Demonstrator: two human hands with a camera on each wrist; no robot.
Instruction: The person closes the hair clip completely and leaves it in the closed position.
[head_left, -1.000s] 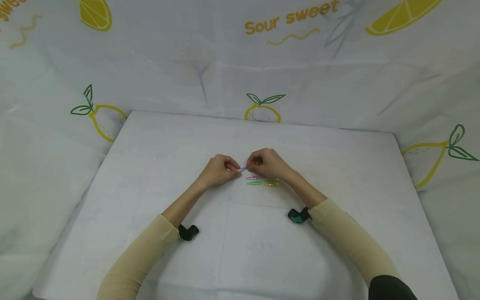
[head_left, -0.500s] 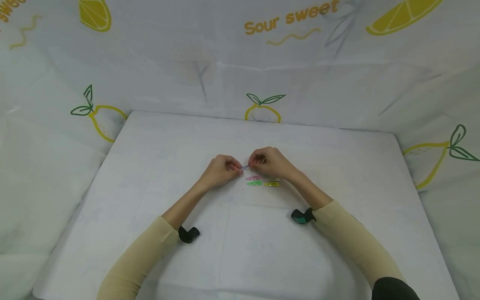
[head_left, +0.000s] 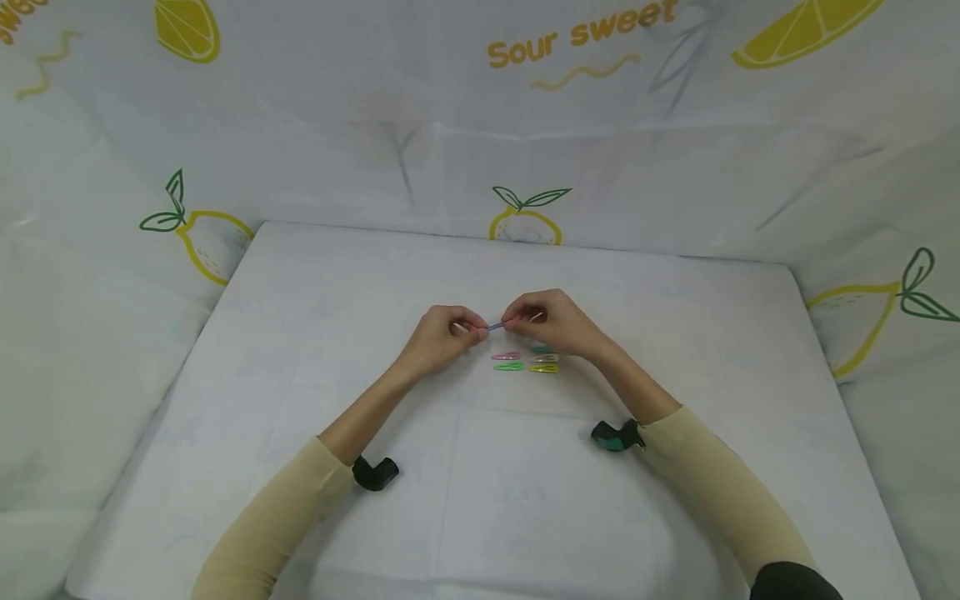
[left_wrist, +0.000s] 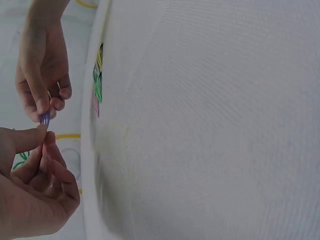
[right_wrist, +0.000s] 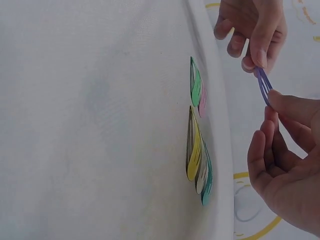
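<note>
Both hands hold a purple snap hair clip (right_wrist: pixel 264 86) above the white table. My left hand (head_left: pixel 444 337) pinches one end between thumb and fingertips. The opposite end is pinched by my right hand (head_left: pixel 555 323), and only the middle of the clip shows between them. Below the right hand lie several more hair clips: a pink clip (head_left: pixel 506 356), a green clip (head_left: pixel 508 367), a yellow clip (head_left: pixel 543 368), a whitish clip (right_wrist: pixel 202 179) and a teal clip (right_wrist: pixel 207 186). In the head view, the right hand partly covers the teal one.
The white table (head_left: pixel 360 275) stretches out on all sides of the hands. Behind and beside it hangs a white cloth (head_left: pixel 315 133) printed with lemons. A black wrist device (head_left: pixel 375 473) sits at the left cuff, another black device (head_left: pixel 617 436) at the right cuff.
The right hand has shifted slightly right and away from me, which uncovers the teal clip. The purple clip's strands, spread apart one second ago, now look close together in the head view.
</note>
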